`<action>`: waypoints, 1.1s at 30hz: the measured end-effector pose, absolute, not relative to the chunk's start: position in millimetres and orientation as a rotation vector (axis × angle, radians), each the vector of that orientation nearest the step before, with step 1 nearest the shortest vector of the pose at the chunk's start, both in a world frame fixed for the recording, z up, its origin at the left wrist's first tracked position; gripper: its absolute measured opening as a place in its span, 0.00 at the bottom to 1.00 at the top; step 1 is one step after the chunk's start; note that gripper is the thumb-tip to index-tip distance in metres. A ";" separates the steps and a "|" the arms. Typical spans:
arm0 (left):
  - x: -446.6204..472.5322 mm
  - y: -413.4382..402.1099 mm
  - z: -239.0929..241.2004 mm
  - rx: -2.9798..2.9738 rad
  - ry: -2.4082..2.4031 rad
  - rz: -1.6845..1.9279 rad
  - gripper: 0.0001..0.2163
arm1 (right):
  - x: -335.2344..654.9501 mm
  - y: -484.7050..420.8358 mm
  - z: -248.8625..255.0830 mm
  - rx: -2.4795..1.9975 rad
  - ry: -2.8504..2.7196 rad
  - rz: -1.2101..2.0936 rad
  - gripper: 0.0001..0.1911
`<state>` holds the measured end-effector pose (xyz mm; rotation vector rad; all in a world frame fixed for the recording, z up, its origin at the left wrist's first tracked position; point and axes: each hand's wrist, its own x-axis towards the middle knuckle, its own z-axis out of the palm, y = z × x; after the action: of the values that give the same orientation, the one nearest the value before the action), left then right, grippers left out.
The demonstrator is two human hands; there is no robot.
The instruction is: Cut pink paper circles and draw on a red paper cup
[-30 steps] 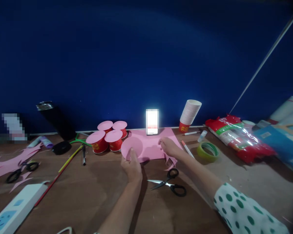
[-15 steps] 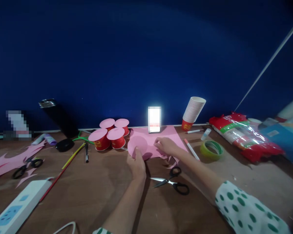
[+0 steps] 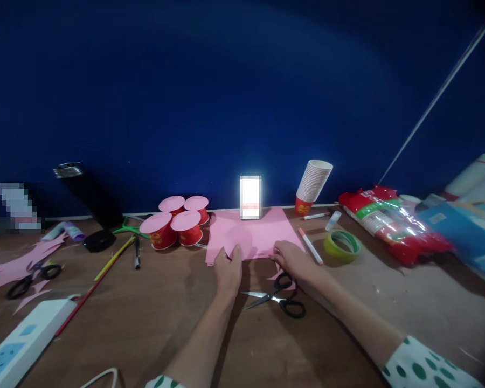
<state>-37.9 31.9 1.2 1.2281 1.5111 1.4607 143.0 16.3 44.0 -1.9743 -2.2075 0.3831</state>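
A pink paper circle [image 3: 240, 240] lies low over the pink paper sheets [image 3: 262, 226], nearly blending into them. My left hand [image 3: 228, 272] is closed at its near edge, thumb on top. At the sheets' front right edge, the fingers of my right hand [image 3: 293, 261] are bent together; what sits between them, if anything, is hidden. Open black-handled scissors [image 3: 271, 296] rest on the table just below my right hand, beside a pointed pink scrap [image 3: 275, 273]. To the left stand several red paper cups [image 3: 189, 236] topped with pink paper circles.
A lit phone [image 3: 250, 196] stands behind the sheets. Rightward are a leaning cup stack [image 3: 313, 183], a marker [image 3: 310, 247], a tape roll [image 3: 342, 246] and a red package [image 3: 392, 223]. Leftward lie a power strip [image 3: 28, 334], other scissors [image 3: 34, 277] and a black bottle [image 3: 92, 194].
My left hand has brought the pink circle down onto or close above the sheets. The right hand has moved from over the sheets to their front right edge. The view has shifted slightly.
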 end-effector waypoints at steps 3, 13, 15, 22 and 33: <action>-37.7 31.6 1.9 1.208 1.500 1.500 0.13 | 146.2 15.0 46.8 -1.951 -2.228 0.381 0.07; -36.6 31.2 3.0 1.152 1.473 1.511 0.13 | 172.4 61.7 58.8 -2.100 -2.044 0.304 0.13; -36.4 31.6 2.8 1.154 1.468 1.517 0.13 | 166.9 72.3 52.1 -2.139 -2.024 0.290 0.13; -36.5 34.7 -4.4 1.175 1.513 1.527 0.13 | 151.6 78.9 34.7 -2.119 -2.079 0.303 0.12; -36.3 32.8 1.4 1.262 1.529 1.492 0.12 | 181.3 11.4 71.7 -1.749 -2.373 0.548 0.11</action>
<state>-36.3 32.8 1.4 1.2620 1.5291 1.4924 181.3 11.4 71.7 -1.7486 -2.3731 0.5476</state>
